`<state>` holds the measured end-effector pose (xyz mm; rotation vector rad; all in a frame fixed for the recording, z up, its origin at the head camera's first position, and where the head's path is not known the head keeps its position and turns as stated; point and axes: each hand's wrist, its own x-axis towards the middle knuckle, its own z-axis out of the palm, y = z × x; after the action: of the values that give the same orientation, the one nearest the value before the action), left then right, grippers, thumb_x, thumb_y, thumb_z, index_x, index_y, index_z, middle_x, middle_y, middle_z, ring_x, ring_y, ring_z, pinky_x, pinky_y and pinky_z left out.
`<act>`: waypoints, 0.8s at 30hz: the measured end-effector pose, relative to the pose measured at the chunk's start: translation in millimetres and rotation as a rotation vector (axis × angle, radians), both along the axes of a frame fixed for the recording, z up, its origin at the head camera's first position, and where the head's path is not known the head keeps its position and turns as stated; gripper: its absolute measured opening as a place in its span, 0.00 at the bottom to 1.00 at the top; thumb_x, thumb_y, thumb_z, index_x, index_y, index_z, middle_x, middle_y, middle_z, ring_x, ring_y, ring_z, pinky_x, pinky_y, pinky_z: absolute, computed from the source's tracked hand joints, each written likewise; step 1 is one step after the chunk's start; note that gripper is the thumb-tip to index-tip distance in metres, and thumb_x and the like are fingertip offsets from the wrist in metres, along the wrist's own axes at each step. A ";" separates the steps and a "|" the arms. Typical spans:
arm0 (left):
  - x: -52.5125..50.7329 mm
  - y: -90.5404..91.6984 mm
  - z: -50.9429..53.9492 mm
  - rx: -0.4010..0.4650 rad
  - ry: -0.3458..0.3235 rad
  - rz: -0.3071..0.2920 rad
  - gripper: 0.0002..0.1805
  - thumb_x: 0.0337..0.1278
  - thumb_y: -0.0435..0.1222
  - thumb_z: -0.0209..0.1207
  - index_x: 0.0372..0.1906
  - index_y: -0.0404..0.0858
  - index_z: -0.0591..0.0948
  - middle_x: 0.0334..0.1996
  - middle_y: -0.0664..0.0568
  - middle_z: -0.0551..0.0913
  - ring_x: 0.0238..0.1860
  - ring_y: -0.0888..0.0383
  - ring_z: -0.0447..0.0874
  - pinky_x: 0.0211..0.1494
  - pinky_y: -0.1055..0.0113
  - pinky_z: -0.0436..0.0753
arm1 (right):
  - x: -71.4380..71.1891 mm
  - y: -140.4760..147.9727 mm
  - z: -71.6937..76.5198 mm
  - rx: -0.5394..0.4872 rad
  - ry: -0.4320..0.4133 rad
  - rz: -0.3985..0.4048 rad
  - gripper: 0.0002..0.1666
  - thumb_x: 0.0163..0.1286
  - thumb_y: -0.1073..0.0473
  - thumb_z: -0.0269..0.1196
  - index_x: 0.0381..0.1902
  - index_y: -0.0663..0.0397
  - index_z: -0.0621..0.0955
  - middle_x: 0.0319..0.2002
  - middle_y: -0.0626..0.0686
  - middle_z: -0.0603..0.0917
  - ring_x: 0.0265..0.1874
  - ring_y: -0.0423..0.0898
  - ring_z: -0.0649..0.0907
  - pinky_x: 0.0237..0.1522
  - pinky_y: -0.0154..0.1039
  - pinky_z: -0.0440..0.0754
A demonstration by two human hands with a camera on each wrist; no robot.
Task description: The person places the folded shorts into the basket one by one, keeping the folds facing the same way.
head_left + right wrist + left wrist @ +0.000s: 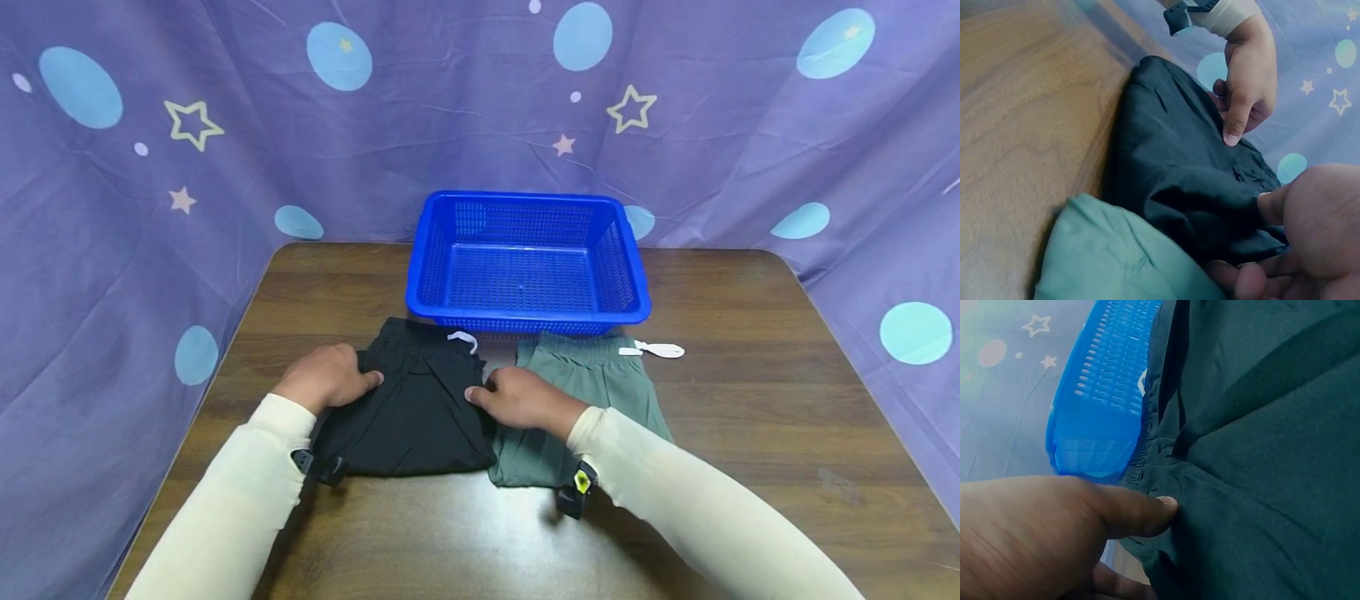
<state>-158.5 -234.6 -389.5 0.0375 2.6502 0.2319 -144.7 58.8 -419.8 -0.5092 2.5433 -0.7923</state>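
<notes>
Black shorts (423,417) with a gathered waistband and a white drawstring lie folded on the table, waistband toward the basket. At their left side my left hand (327,379) pinches the cloth, thumb on top and fingers beneath. My right hand (525,398) grips the opposite side the same way; the right wrist view shows its thumb over the black cloth and fingers underneath. Green shorts (592,367) with a white drawstring lie just right of the black pair, partly covered by my right hand and forearm.
A blue plastic basket (528,323) with perforated walls stands behind both pairs of shorts, nothing inside it. The wooden table (765,400) reaches a purple patterned curtain (465,108) at the back and sides.
</notes>
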 end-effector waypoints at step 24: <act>-1.8 2.4 -8.7 0.061 0.032 -0.031 0.22 0.66 0.43 0.63 0.41 0.23 0.82 0.37 0.36 0.83 0.34 0.46 0.80 0.42 0.47 0.81 | -3.1 -11.1 -11.0 -0.107 -0.008 0.008 0.18 0.66 0.44 0.69 0.31 0.53 0.82 0.26 0.47 0.81 0.30 0.44 0.80 0.39 0.42 0.78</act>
<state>-160.3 -232.2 -398.2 0.1029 2.6715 0.3040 -147.8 47.7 -430.8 -0.5482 2.5002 -0.9292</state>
